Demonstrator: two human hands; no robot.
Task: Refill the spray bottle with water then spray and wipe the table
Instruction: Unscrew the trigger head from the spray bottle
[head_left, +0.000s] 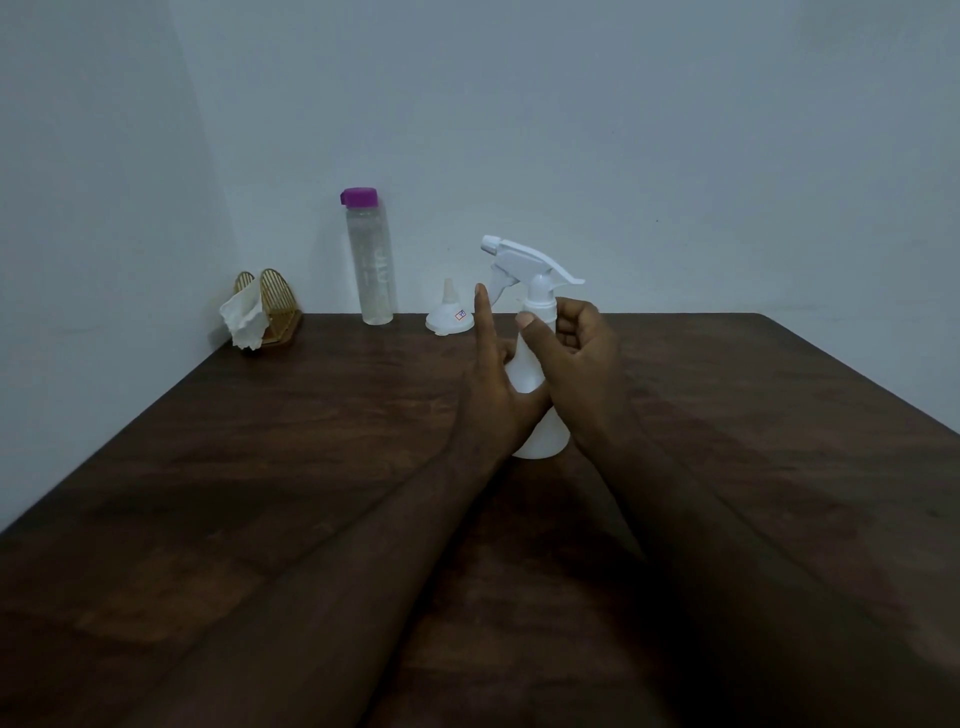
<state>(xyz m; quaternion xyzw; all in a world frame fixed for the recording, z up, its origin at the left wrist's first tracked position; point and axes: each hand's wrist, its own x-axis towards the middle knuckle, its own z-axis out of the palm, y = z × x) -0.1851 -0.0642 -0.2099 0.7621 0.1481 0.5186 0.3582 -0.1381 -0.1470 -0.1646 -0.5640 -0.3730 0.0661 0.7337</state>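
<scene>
I see white plastic trigger spray bottle (540, 436) upright at 12 o'clock; left hand (496, 400) grips body, index finger raised; right hand (574, 348) fingers curled round collar.

Sticker (460, 315) on funnel (441, 321) unreadable; water bottle (371, 260) print illegible.

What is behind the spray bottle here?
Behind it to the left, a white funnel sits mouth-down; left of that, the purple-capped water bottle. The left hand and right hand gripping the spray bottle hide the tabletop directly behind.
</scene>
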